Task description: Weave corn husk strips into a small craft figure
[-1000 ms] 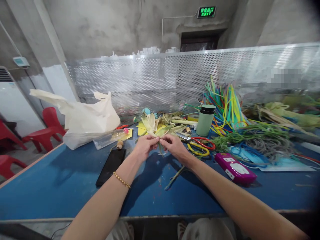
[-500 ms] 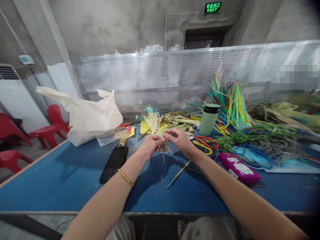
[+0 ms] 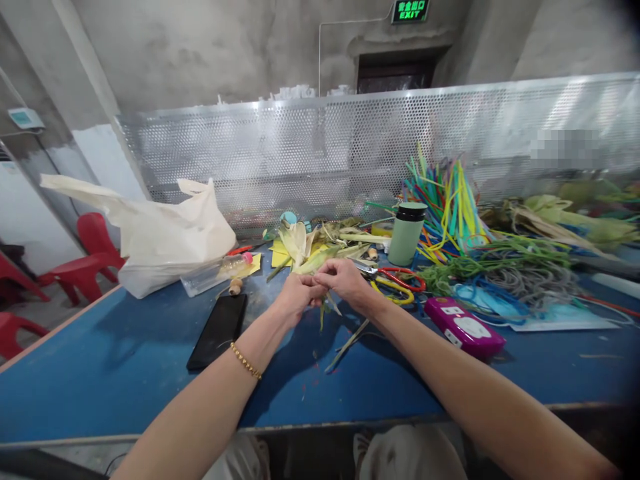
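Observation:
My left hand (image 3: 299, 295) and my right hand (image 3: 341, 277) meet over the middle of the blue table, fingertips pinched close together. Between them is a pale green corn husk (image 3: 327, 259), gripped by both hands; its narrow ends hang below the fingers. The fingers hide the exact spot where it is held. Just behind lie more dry husks (image 3: 296, 241) on yellow paper (image 3: 280, 255). A loose thin husk strip (image 3: 346, 347) rests on the table below my hands. Right of my right hand are scissors with red handles (image 3: 415, 279) and a yellow-handled tool (image 3: 393, 293).
A black phone (image 3: 218, 332) and a white plastic bag (image 3: 173, 233) are on the left. To the right stand a green tumbler (image 3: 407, 235), a purple box (image 3: 465, 327), colourful pipe cleaners (image 3: 457, 210) and tangled green cords (image 3: 505, 263). A perforated metal screen (image 3: 280, 153) closes the back.
My hands have drawn closer together, the right fingertips now against the left ones on the husk. The whole view has shifted slightly, so the table items appear further left.

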The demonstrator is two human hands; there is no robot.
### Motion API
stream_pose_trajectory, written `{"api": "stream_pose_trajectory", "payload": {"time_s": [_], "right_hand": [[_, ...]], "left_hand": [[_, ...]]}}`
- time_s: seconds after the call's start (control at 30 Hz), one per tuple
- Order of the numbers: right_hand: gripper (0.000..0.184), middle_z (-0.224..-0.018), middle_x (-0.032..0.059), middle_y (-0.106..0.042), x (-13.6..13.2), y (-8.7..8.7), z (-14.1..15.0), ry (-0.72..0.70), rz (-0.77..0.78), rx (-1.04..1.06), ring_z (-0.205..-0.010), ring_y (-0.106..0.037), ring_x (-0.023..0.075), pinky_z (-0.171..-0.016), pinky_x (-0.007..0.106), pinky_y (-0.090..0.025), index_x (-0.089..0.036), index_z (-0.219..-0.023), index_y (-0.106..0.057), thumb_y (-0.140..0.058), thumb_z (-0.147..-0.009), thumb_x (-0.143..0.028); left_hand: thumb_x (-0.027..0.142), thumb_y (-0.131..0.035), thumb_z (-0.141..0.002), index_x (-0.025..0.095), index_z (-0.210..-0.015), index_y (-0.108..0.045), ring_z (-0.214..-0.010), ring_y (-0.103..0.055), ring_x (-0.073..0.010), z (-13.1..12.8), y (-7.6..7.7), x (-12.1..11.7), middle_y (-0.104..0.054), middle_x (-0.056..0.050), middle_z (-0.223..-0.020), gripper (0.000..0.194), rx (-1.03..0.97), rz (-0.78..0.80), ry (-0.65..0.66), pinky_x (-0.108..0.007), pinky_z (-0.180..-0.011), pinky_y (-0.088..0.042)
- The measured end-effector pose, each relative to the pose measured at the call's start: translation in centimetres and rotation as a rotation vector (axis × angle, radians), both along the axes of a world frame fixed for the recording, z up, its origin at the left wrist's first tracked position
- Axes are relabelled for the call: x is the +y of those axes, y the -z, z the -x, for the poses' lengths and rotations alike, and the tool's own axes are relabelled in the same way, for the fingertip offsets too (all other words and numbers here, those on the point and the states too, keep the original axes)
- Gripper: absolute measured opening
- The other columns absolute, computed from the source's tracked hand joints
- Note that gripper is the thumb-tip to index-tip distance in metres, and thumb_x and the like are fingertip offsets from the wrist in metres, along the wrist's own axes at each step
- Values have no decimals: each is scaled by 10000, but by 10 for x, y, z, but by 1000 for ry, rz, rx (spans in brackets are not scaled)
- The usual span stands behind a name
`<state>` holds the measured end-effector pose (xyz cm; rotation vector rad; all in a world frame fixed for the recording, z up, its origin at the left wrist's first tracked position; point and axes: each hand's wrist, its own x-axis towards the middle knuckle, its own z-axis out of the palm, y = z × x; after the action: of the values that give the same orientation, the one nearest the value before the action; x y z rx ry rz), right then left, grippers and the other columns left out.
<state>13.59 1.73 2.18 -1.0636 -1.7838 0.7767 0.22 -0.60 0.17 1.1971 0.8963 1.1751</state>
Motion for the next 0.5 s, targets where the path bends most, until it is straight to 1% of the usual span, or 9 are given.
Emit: {"api": "stream_pose_trajectory", "payload": {"time_s": [0.1, 0.17, 0.2, 0.27, 0.3, 0.33, 0.37, 0.43, 0.5], "right_hand": [[150, -558, 3, -623, 1, -4, -1, -41, 3, -33, -547, -543, 130, -516, 231, -385, -151, -609, -642, -638, -683, -282], [195, -633, 16, -663, 4, -10, -5, -48, -46, -30, -604, -575, 140, -564, 239, -421, -149, -677, -673, -638, -726, -334], [230, -697, 26, -687, 5, -13, -8, -15, -88, -9, -649, -595, 147, -603, 245, -442, -148, -735, -690, -633, -754, -370], [307, -785, 48, -706, 7, -18, -14, 139, -170, 36, -709, -612, 159, -655, 260, -458, -146, -817, -697, -597, -813, -436], [357, -764, 54, -696, 7, -18, -16, 203, -177, 36, -701, -608, 162, -649, 265, -454, -146, -797, -690, -550, -853, -470], [406, -707, 53, -678, 6, -18, -17, 224, -159, 12, -661, -595, 160, -625, 269, -442, -150, -739, -676, -510, -879, -493], [447, -643, 45, -651, 6, -16, -17, 204, -132, -31, -613, -574, 154, -599, 271, -427, -155, -677, -655, -483, -892, -507], [464, -548, 22, -592, 2, -10, -14, 104, -98, -123, -543, -524, 136, -559, 267, -387, -166, -591, -611, -503, -880, -513], [377, -527, 2, -567, -1, -2, -8, 41, -137, -178, -529, -488, 122, -540, 259, -351, -171, -561, -578, -596, -816, -448]], "left_hand": [[146, -809, -552, 93, -562, -637, -449, -438, -57, 0, -3, -2, -555, -5, -527, 179, -31, 34, -12, -215, -446, -303], [117, -807, -574, 96, -554, -615, -456, -451, -54, 2, -8, -2, -540, 4, -529, 194, -96, 70, -37, -209, -463, -342], [105, -804, -593, 98, -557, -606, -461, -459, -52, 4, -11, -2, -534, 9, -535, 202, -143, 86, -56, -204, -476, -363], [90, -797, -635, 97, -587, -607, -478, -480, -48, 8, -17, 0, -539, 10, -563, 196, -224, 113, -96, -192, -497, -390], [85, -792, -652, 96, -617, -618, -486, -486, -44, 11, -20, 0, -544, 11, -580, 179, -259, 117, -116, -184, -497, -390], [80, -790, -662, 97, -635, -621, -486, -485, -41, 13, -22, 1, -544, 15, -589, 172, -286, 127, -130, -179, -499, -394], [81, -789, -670, 99, -649, -624, -486, -484, -38, 15, -23, 2, -545, 19, -595, 167, -304, 131, -136, -176, -503, -399], [99, -802, -671, 103, -664, -630, -489, -490, -40, 18, -24, 3, -550, 22, -598, 172, -310, 128, -126, -178, -514, -413], [139, -827, -656, 106, -667, -638, -497, -503, -49, 20, -23, 3, -559, 20, -589, 192, -282, 105, -97, -184, -520, -416]]}}
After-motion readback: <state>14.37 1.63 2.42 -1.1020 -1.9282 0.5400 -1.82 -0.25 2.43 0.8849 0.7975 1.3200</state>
